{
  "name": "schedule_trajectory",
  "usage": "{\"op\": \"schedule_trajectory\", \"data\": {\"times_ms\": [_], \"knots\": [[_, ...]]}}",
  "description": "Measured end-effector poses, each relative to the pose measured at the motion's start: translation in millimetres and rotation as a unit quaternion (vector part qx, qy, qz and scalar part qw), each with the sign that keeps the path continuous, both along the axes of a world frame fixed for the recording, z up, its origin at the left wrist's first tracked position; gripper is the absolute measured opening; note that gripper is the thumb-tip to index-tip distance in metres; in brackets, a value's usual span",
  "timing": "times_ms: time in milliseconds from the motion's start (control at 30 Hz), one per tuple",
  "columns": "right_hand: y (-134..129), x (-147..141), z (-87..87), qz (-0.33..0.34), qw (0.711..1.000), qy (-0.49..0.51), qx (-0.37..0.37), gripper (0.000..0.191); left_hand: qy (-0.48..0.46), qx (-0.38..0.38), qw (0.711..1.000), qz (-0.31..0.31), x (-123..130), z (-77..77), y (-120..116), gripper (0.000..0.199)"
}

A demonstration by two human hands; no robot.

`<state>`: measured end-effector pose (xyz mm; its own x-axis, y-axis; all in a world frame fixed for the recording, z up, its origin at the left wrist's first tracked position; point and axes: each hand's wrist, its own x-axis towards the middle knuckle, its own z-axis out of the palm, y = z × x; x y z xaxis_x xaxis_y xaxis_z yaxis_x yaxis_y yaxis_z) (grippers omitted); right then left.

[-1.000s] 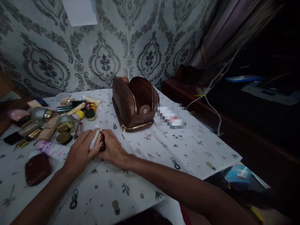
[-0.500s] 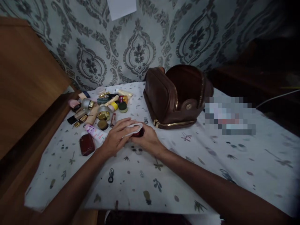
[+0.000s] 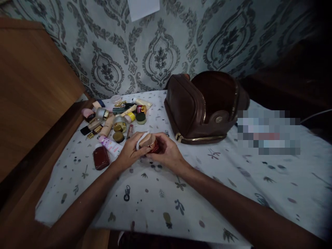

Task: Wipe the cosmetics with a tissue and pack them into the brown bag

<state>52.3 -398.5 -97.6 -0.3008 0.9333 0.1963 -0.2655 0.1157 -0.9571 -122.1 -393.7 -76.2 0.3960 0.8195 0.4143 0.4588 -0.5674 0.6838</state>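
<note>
Holding the red jar [image 3: 155, 148]: I have it between my two hands, just above the cloth, its copper-coloured top tipped partly toward my view.
Left hand [image 3: 131, 149]: my fingers are bent round a white cloth-like piece [image 3: 140, 141], pressing it to the jar's side, with the thumb laid across the front near the top.
Right hand [image 3: 168, 151]: I have it closed round the jar's other side, fingers behind and thumb in front; exact fingertip contact I cannot tell.
Brown bag [image 3: 191, 112]: standing beyond my right hand, its top gaping, gold zip parted.
Dark red bottle [image 3: 101, 158]: lying left of my left hand, its white cap against the purple-and-white tube [image 3: 110, 144].
Cosmetics pile: farther back on the left I make out a green-lidded jar [image 3: 140, 118], a silver jar [image 3: 101, 113] and a beige tube [image 3: 107, 125] lying close together.
Printed tablecloth [image 3: 160, 211]: spread under everything, in front of a patterned backdrop [image 3: 160, 58].
Pixelated patch [image 3: 268, 133]: right of the bag; what it covers I cannot tell.
</note>
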Motion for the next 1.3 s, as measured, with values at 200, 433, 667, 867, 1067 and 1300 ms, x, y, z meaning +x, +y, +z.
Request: {"op": "schedule_trajectory", "data": {"times_ms": [200,433,667,867,1067,1300], "knots": [[-8.6,0.6,-4.6,-0.072,0.969,-0.199,0.13,0.059,0.077,-0.017,0.997,0.015,5.3,6.9,-4.3,0.043],[-10.6,-0.6,-1.7,-0.074,0.964,-0.223,0.124,0.1,0.072,0.012,0.997,-0.024,4.8,5.8,-4.5,0.03],[-8.0,-1.4,-2.8,-0.073,0.973,-0.208,0.064,0.106,0.08,0.039,0.995,-0.038,4.1,6.2,-7.8,0.024],[-1.6,-1.1,-8.1,-0.066,0.988,-0.141,0.001,0.104,0.072,0.084,0.993,-0.033,4.0,6.9,-8.7,0.027],[10.6,-0.2,-10.4,-0.044,0.994,0.004,-0.099,0.084,0.012,0.072,0.997,-0.005,2.5,14.0,-11.7,0.032],[1.1,2.4,5.0,0.035,0.988,0.076,-0.131,0.045,-0.08,0.033,0.993,0.076,1.3,18.5,-9.0,0.034]]}}
